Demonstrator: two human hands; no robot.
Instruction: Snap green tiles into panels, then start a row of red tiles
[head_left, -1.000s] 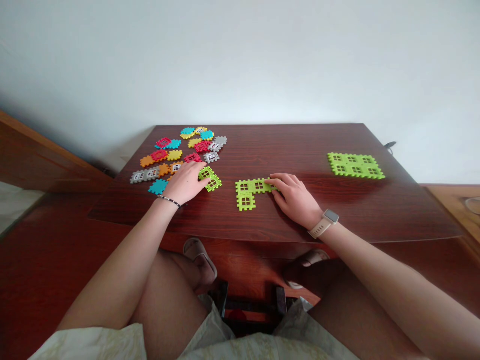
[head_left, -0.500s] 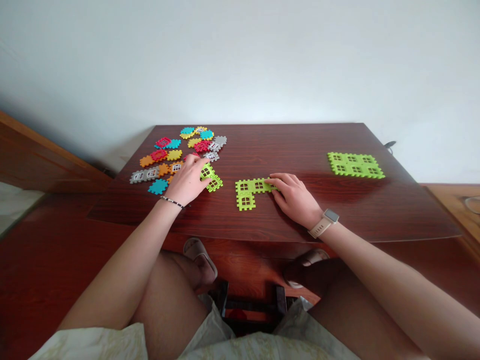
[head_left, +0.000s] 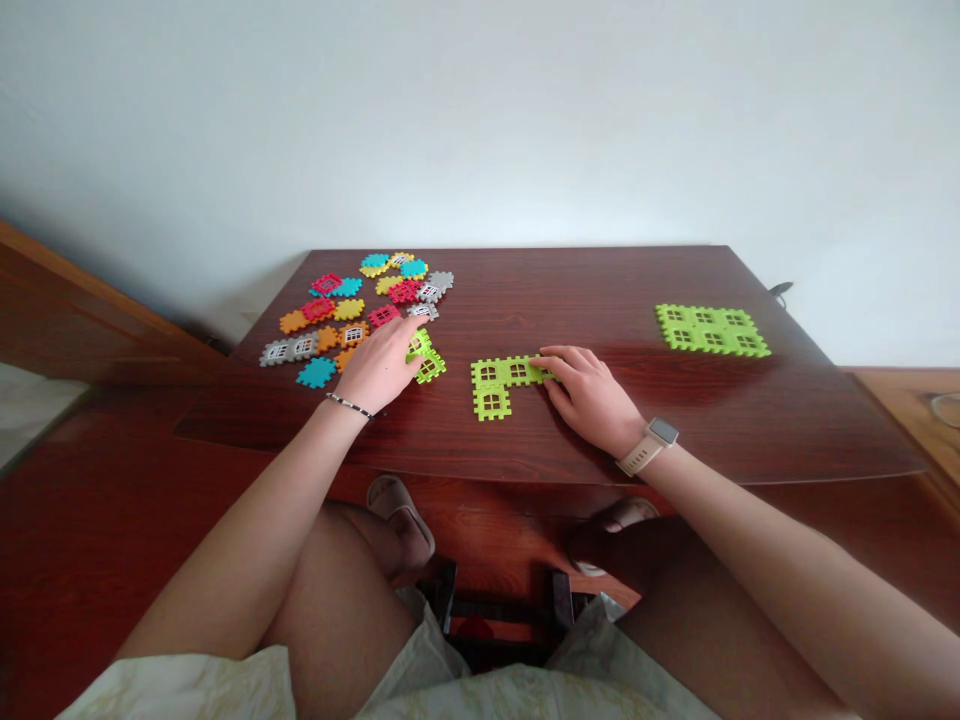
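Observation:
My left hand (head_left: pixel 381 358) is at the left side of the table, its thumb and fingers around the upper of two light-green window tiles. The lower green window tile (head_left: pixel 430 368) lies against it, partly overlapped or touching; I cannot tell which. My right hand (head_left: pixel 589 390) has its fingers and thumb on the right end of a row of joined green window tiles (head_left: pixel 517 371). Its fingers partly hide that end tile. Another green window tile (head_left: pixel 492 404) is joined below the row's left end, making an L shape flat on the table.
Loose red, orange, yellow, blue and grey tiles (head_left: pixel 316 373) are spread over the left of the dark wooden table (head_left: pixel 570 290). A flat rectangle of several joined green tiles (head_left: pixel 712 331) lies at the right. The table's back edge meets a white wall (head_left: pixel 525 130).
My left hand has shifted slightly right, and the upper green tile under it has moved a little with it. More of a red tile behind it shows. My right hand stays still.

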